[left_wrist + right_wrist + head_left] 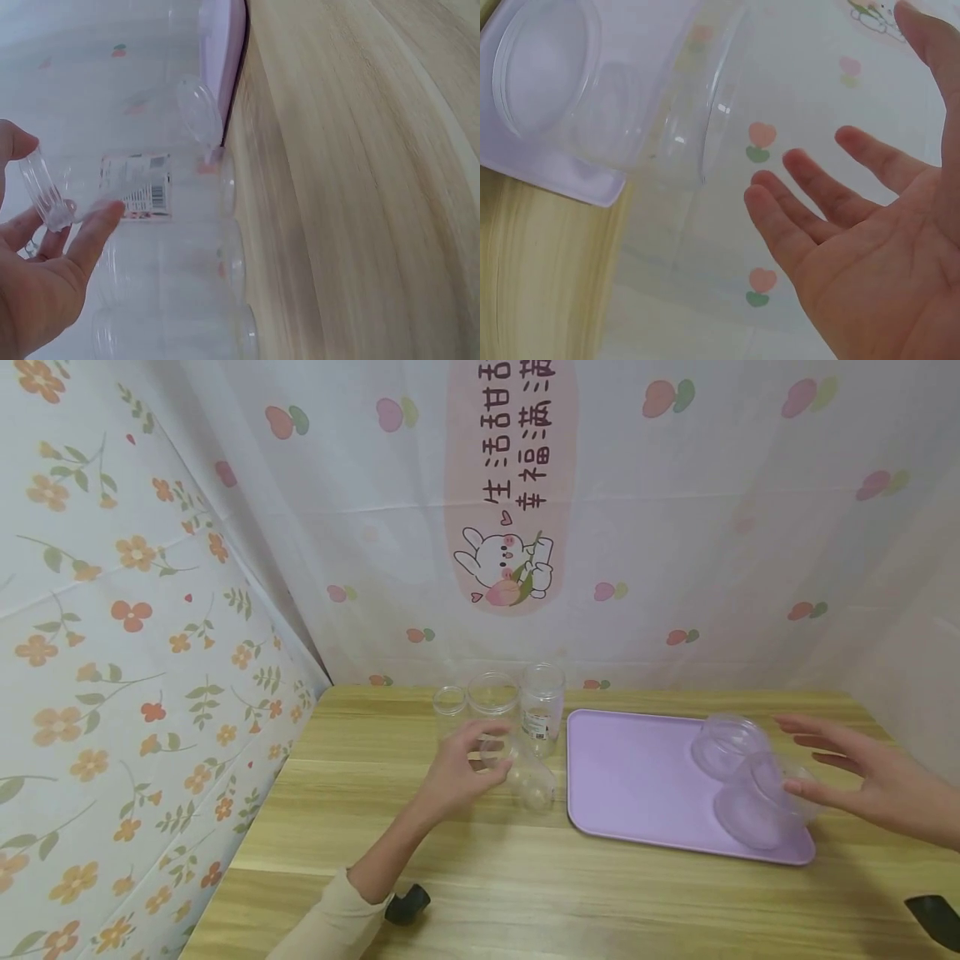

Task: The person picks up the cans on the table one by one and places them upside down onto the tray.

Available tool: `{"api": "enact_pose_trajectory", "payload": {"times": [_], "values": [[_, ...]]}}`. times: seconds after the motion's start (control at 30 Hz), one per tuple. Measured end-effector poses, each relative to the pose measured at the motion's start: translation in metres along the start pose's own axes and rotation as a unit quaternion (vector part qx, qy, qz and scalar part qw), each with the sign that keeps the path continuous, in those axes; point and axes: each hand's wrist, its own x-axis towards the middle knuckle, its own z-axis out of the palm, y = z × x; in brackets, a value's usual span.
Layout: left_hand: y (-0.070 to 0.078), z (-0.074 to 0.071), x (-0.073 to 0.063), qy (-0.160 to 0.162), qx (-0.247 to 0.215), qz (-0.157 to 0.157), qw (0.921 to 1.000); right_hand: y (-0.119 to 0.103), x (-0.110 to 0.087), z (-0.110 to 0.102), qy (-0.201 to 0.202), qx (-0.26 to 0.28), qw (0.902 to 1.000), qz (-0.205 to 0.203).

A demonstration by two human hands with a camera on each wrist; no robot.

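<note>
My left hand (pixel 468 768) grips a small clear plastic jar (pixel 534 781) by its rim end, fingers and thumb bent round it. The jar is tilted, its base toward the lower right beside the tray. In the left wrist view its ridged rim (pixel 43 191) sits between the fingers. On the right, my right hand (pixel 877 777) has its fingers spread beside two clear plastic jars: an upper one (pixel 726 745) and a lower, tilted one (pixel 753 814) over the tray's right end. In the right wrist view a gap shows between the fingers (pixel 810 195) and the nearer jar (pixel 686 112).
A lilac tray (pixel 637 777) lies on the wood-grain table (pixel 510 885). Behind my left hand stand a narrow clear jar (pixel 450 710), a wider one (pixel 492 693) and a tall labelled one (pixel 542 710). A printed curtain (pixel 637 527) hangs at the back.
</note>
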Motion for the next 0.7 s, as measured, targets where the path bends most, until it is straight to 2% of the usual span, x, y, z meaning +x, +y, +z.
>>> {"api": "enact_pose_trajectory", "payload": {"times": [0.37, 0.7], "values": [[0.000, -0.010, -0.002, 0.009, -0.059, 0.004, 0.9982, -0.014, 0.005, 0.008, 0.016, 0.053, 0.9983, 0.015], [0.002, -0.012, -0.004, 0.027, -0.102, 0.001, 0.9944, -0.021, 0.011, 0.017, -0.011, 0.085, 0.9961, 0.018]]}}
